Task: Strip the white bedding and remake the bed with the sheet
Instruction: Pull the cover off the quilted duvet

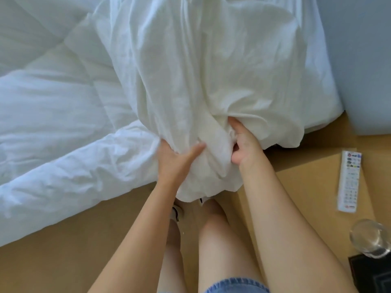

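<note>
Both, left hand [175, 161] and right hand [243, 144], grip sheet [190, 70], apparently stretched lengthwise away

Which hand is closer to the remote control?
Right. The right hand grips the bunched sheet left of the remote control; the left hand holds it farther away.

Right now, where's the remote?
Head view, far right: the remote lies on the wooden tabletop, beyond the glass and right of the right hand.
</note>
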`<state>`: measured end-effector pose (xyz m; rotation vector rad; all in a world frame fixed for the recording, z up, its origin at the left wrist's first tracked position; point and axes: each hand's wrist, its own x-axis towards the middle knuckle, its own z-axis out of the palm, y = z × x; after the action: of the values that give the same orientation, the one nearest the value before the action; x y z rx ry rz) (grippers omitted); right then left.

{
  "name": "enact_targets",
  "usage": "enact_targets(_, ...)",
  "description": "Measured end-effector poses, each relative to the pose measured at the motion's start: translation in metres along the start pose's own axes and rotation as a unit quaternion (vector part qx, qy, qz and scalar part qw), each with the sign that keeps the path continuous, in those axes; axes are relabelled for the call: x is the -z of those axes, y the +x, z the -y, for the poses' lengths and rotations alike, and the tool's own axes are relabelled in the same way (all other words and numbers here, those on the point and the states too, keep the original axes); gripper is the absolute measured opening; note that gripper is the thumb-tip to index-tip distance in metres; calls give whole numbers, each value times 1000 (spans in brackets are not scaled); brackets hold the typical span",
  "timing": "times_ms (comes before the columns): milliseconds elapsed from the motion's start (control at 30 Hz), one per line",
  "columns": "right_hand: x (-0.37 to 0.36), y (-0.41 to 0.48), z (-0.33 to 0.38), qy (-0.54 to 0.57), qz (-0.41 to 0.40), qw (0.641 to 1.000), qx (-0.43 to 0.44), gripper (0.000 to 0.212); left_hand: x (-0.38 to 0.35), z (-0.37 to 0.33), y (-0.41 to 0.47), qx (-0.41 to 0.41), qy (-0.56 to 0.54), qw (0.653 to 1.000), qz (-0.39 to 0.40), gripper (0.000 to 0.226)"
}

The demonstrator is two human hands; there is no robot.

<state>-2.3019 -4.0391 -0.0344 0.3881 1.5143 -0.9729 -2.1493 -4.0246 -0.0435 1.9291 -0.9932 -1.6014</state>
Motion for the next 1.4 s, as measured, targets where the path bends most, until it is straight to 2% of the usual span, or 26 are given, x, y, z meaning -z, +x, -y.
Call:
enact_targets(67,-8,-2,-2,2,-12,1000,17,38,-23,0,-11,-26,59,998,17,106)
enact_targets(133,-13,-8,-5,21,-7,999,36,20,-44,-8,-9,-11,52,999,-5,110)
enact_targets(200,-11,-11,-6,15,-18,999,41,15,-47,-13,4,27,20,999,-11,93)
enact_targets(300,-10,-18,-5,-5,-85,992,89,14,-21,-8,19,32,55,998,2,34)
enact_targets(333,-13,-20,-5,10,-100,990,103,12,-9,-5,20,26,79,996,-9,27)
enact_targets(433,-23,-32,-13,89,-98,988,84,9,42,1,19,22,129,989,-68,18)
enact_targets(567,-13,-38,-10,95,-87,989,78,5,144,5,14,53,192,969,-146,30)
enact_targets(700,-20,-42,-6,119,-75,988,69,21,195,10,15,59,262,939,-215,36)
enact_targets(767,-26,-41,-15,149,-47,983,93,26,182,14,18,64,245,947,-196,40)
enact_targets(833,-31,-41,-38,144,12,986,78,43,162,21,15,76,131,975,-161,56)
enact_targets(900,-37,-42,-73,115,30,993,21,49,146,36,3,81,12,989,-127,80)
enact_targets(967,-49,-43,-103,67,23,997,5,36,136,61,-10,89,-43,988,-115,95)
enact_targets(1033,-66,-42,-117,53,0,998,33,21,129,83,-18,113,-77,986,-100,100)
enact_targets(1100,-84,-41,-118,63,-35,995,72,18,126,93,-16,126,-107,984,-60,89)
enact_targets(1200,-102,-49,-108,32,-103,979,172,23,134,84,0,131,-135,982,9,52)
enact_targets(1267,-104,-62,-99,1,-147,958,245,10,155,74,7,120,-108,986,33,45)
enact_targets(1400,-97,-87,-90,-19,-183,942,280,5,243,50,20,16,33,999,-26,43)
